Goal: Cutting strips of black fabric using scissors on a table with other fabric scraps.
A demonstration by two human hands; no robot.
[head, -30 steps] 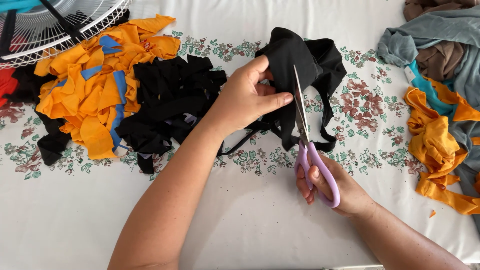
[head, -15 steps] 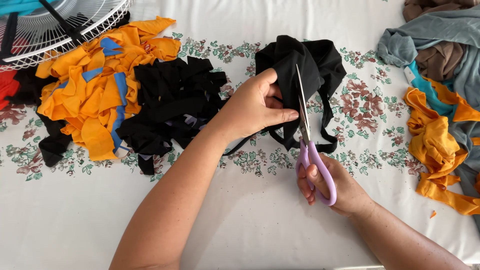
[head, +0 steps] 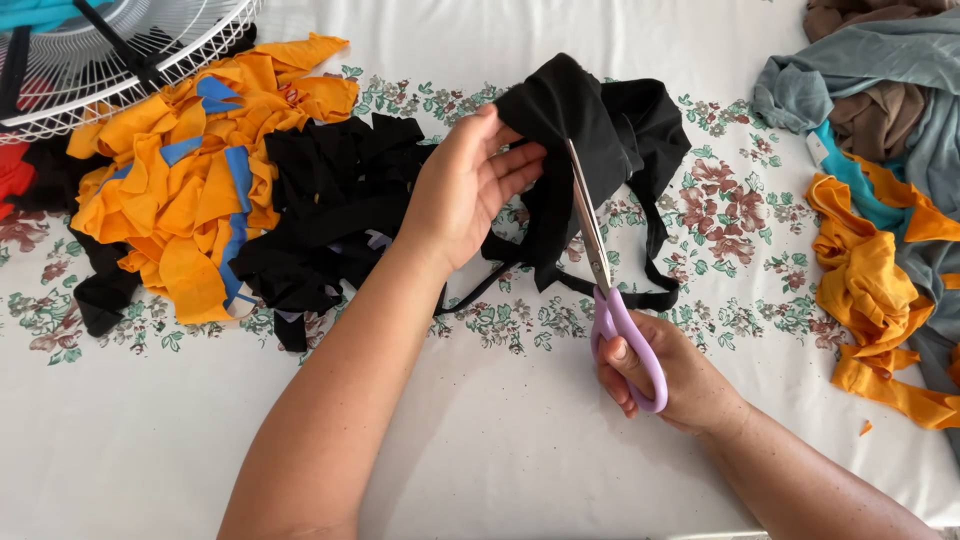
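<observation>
Your left hand [head: 465, 190] opened its fingers and regripped the black fabric piece [head: 590, 140] along its left edge. Your scissors [head: 605, 290] advanced further up into the cloth.

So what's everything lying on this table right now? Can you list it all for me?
black cloth piece: one, black, table centre, held up by the left hand
scissors: one pair, lilac handles, blades against the black cloth
black strips: a pile, black, left of centre
orange scraps: a pile, orange with blue bits, far left
wire fan guard: one, white, top left corner
orange cloth: a heap, orange, right edge
grey and brown garments: a few, top right
tablecloth: one, white with flower bands
left hand: grips the black cloth
right hand: in the scissor handles
</observation>
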